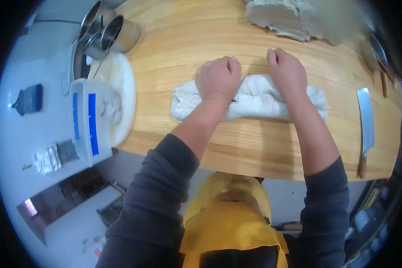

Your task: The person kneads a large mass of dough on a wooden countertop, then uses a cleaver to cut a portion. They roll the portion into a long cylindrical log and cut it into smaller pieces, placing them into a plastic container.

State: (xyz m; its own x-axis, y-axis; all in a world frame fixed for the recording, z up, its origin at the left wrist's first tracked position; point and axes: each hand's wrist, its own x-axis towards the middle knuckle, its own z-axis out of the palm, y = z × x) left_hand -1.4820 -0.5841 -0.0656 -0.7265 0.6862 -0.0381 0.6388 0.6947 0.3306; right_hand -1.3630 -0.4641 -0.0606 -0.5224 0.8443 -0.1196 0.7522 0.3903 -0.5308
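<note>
A thick log of whitish dough (pixel 261 104) lies crosswise on the wooden worktop (pixel 238 140) in front of me. Its surface is lumpy and creased, with a small dark spot near my left wrist. My left hand (pixel 219 77) is closed in a fist on the left half of the log. Curled the same way, my right hand (pixel 288 73) rests over the right half, its knuckles past the far side. Both wrists press down against the dough. No tool shows in either hand, and the undersides of the fists are hidden.
A cleaver (pixel 365 117) lies at the right, its wooden handle towards me. Far right sits a larger ragged dough mass (pixel 278 16), partly blurred. On the left are a translucent plastic bin (pixel 83 134) with blue strips, a white board (pixel 129 97) and metal pots (pixel 127 35).
</note>
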